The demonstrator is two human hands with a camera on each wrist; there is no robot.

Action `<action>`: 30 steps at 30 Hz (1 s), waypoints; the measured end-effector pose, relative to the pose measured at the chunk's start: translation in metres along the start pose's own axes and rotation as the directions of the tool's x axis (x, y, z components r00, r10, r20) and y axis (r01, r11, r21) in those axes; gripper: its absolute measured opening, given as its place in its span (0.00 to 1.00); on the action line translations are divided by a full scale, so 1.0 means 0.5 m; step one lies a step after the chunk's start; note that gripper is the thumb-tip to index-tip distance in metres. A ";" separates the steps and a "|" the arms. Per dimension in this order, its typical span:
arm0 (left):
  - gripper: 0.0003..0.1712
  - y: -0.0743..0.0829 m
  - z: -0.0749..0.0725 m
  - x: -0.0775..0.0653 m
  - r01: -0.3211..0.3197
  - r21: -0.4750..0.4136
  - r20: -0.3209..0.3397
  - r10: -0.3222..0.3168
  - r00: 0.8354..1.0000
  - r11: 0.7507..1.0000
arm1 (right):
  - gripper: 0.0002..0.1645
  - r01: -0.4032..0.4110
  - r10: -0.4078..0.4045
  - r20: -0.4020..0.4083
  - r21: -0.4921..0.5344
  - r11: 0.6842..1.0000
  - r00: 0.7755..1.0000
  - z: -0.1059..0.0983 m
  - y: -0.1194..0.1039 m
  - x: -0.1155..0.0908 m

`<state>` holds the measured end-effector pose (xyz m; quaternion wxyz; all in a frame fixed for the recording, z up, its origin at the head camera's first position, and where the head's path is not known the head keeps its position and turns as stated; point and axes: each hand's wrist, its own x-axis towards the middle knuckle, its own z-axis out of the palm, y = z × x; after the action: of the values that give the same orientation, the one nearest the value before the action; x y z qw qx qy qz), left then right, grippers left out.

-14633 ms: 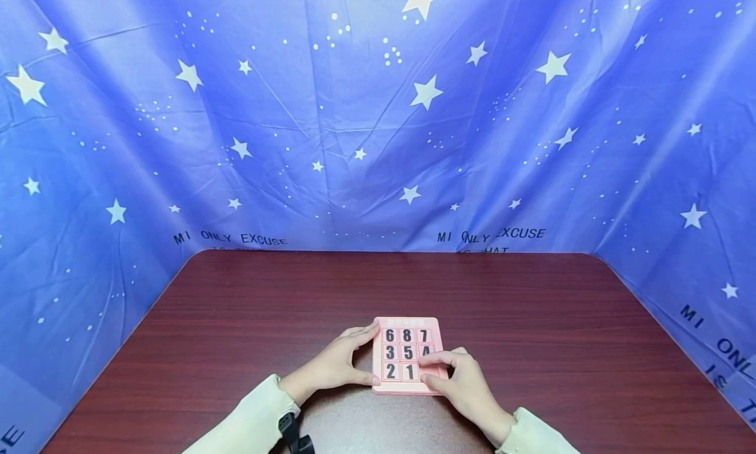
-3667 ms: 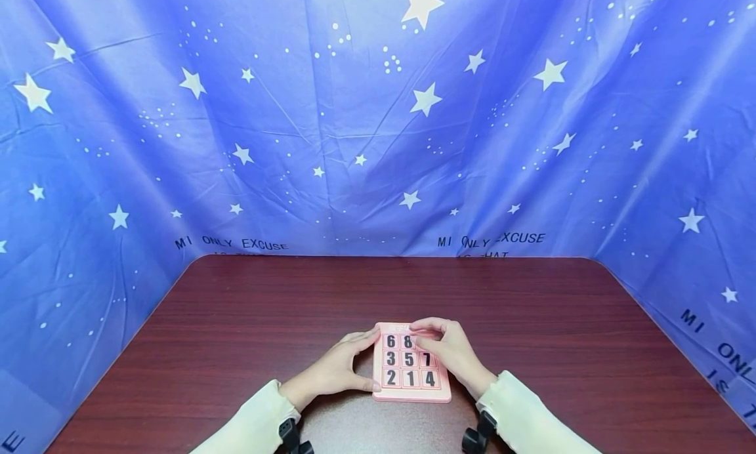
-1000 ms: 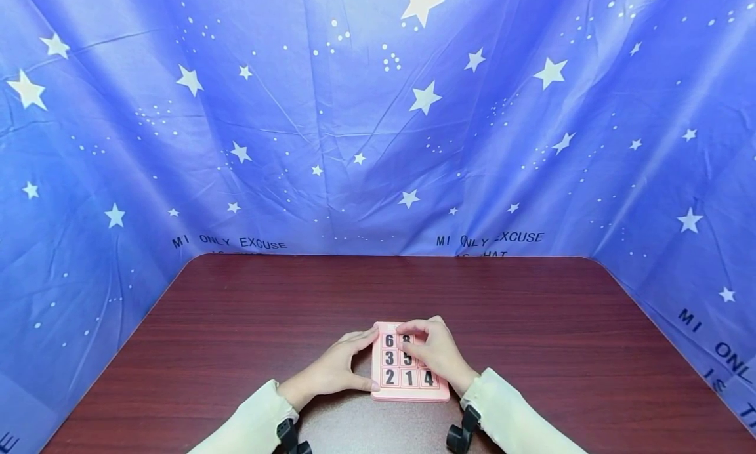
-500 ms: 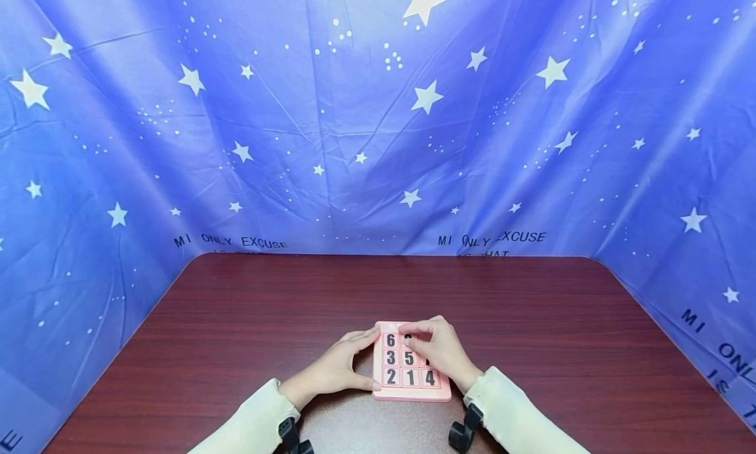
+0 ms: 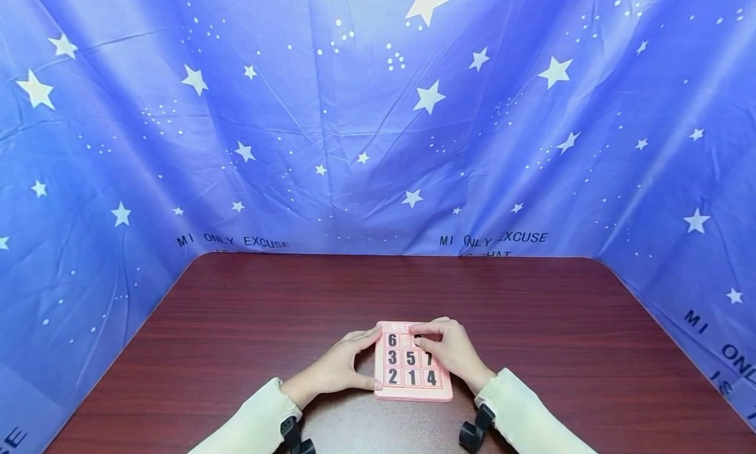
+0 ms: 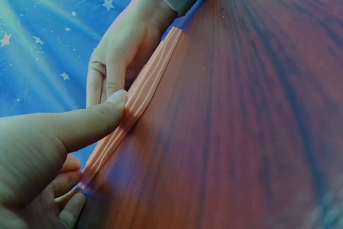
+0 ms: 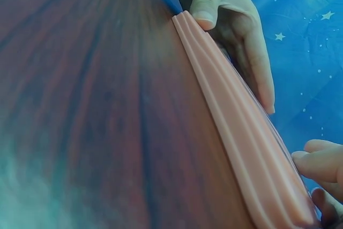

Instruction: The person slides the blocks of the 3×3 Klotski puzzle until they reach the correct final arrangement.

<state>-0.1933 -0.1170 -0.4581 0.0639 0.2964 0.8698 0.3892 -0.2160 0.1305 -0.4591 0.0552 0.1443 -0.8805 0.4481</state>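
A pink sliding number puzzle (image 5: 412, 395) lies flat on the table in the head view. Its rows read 6, a gap, then a partly covered 8; 3, 5, 7; and 2, 1, 4. My left hand (image 5: 331, 370) grips the puzzle's left side, thumb at the near corner and fingers at the far one. Over the upper right part, my right hand (image 5: 455, 352) touches the 8 tile (image 5: 417, 339) with thumb and index finger, hiding some of it. Both wrist views show the puzzle's ridged pink edge (image 6: 153, 76) from the side, with the thumb (image 6: 99, 122) of my left hand against it.
The dark red wooden table (image 5: 266, 303) spreads around the puzzle. A blue curtain (image 5: 354, 113) with white stars hangs behind it and along both sides. Black wrist cameras (image 5: 475, 429) sit below the pale sleeves.
My right hand has slid the 8 tile rightward, leaving a gap beside the 6. Earlier, the 4 and then the 7 moved down one row. My left hand keeps its hold.
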 end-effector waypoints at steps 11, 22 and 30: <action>0.55 -0.001 0.001 -0.001 -0.013 -0.004 -0.006 0.013 1.000 1.000 | 0.11 0.024 -0.024 0.007 -0.001 1.000 1.000 -0.018 0.007 -0.006; 0.55 -0.003 0.002 -0.001 -0.018 -0.004 -0.012 0.018 1.000 1.000 | 0.11 0.025 -0.025 0.027 0.021 0.999 0.999 -0.024 0.017 -0.007; 0.55 -0.005 0.003 0.000 -0.013 -0.013 -0.013 0.012 1.000 1.000 | 0.10 -0.021 0.018 0.031 0.111 0.994 0.999 -0.022 0.015 -0.007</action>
<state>-0.1940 -0.1174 -0.4609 0.0579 0.2990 0.8658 0.3971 -0.2155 0.1443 -0.4589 0.0296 0.1452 -0.8563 0.4948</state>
